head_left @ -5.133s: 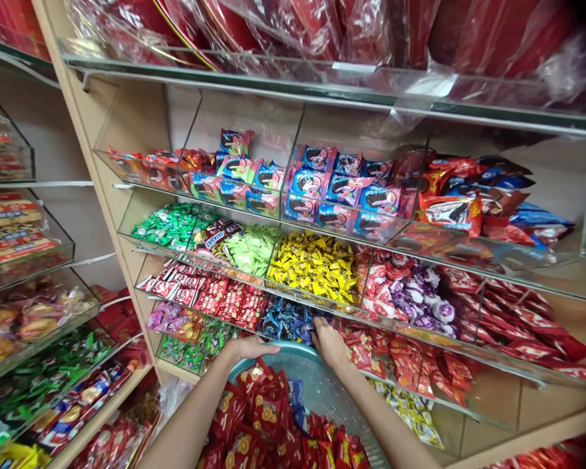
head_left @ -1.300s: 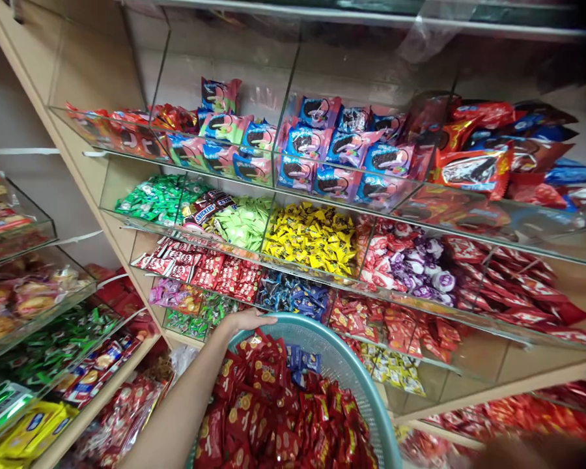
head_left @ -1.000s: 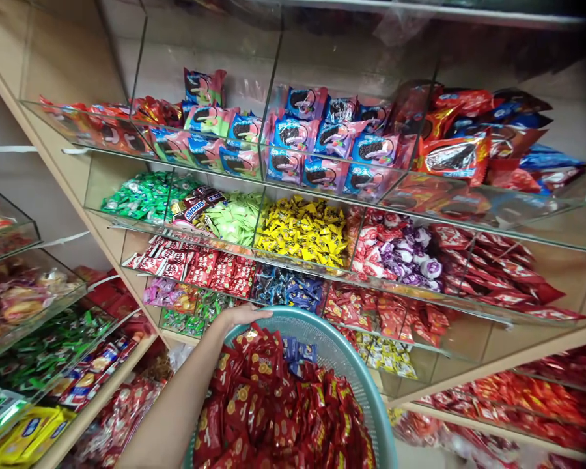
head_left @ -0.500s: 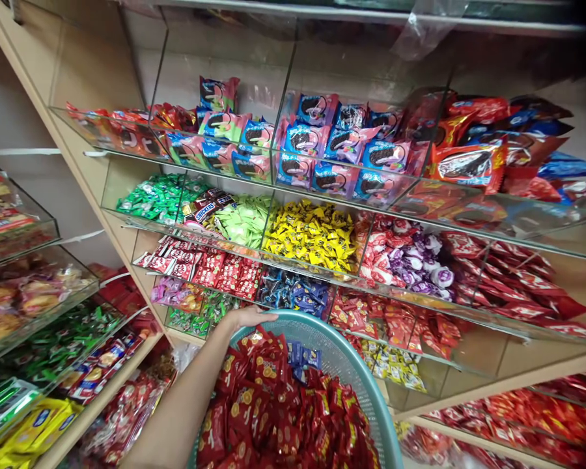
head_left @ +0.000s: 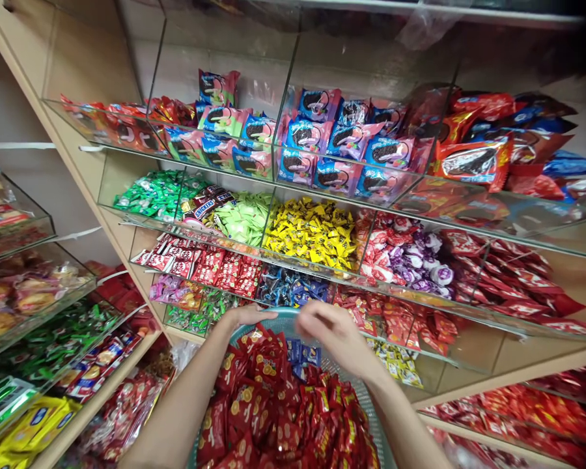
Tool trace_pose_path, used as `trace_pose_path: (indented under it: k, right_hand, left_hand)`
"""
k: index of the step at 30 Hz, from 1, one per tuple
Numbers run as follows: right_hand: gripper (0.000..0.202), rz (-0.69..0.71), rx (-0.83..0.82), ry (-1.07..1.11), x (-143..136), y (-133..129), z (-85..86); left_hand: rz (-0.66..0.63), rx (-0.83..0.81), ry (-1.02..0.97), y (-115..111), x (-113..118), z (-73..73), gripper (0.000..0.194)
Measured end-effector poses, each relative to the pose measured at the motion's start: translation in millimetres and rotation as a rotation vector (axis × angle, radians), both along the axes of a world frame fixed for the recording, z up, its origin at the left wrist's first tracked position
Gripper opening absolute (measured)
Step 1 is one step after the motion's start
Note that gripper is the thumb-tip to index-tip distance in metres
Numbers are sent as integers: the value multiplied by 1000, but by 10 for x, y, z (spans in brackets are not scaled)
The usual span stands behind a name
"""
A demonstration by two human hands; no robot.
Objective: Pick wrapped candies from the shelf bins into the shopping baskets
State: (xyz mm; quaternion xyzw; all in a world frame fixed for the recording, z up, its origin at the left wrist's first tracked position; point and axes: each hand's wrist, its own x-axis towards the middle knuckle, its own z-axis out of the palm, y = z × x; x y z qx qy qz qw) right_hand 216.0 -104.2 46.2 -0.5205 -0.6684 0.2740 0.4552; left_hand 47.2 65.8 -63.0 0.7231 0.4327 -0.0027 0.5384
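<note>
Red packets [head_left: 268, 404] are lying in the teal basket [head_left: 286, 314] in our head view. Our left hand [head_left: 247, 316] is gripping the rim with its fingers, probably for steadying this load. Our right hand [head_left: 333, 331] is curling above; whether its fingers are holding something, we cannot tell.

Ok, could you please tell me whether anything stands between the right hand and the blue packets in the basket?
Nothing visible does. The right hand is above the far side of the basket, the blue packets lie uncovered, and the left hand is off to the side.
</note>
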Motion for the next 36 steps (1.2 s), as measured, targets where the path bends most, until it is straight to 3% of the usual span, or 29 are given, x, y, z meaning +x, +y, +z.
trace_pose_path:
  k: [4,8,13,21,28,36]
  right_hand:
    - [17,-338,-225,-427,130,495,-450]
    - [19,-447,-429,-780,198,863,-672]
    - [25,-453,-548,-849,160,1120,-673]
    - [42,-418,-612,-891,23,1310,-633]
    - [41,-420,-623,-866,54,1341,-691]
    - [32,-460,-511,-789,259,1216,-720]
  left_hand:
    - [3,38,46,-15,4,40,63]
    - [-6,33,42,-13,4,39,64]
    - [21,-38,-29,-4,5,-28,65]
    - [16,-6,-23,-14,6,-35,63]
    - [1,-30,-59,-47,3,-10,62]
    - [17,-12,24,-60,-18,67,68]
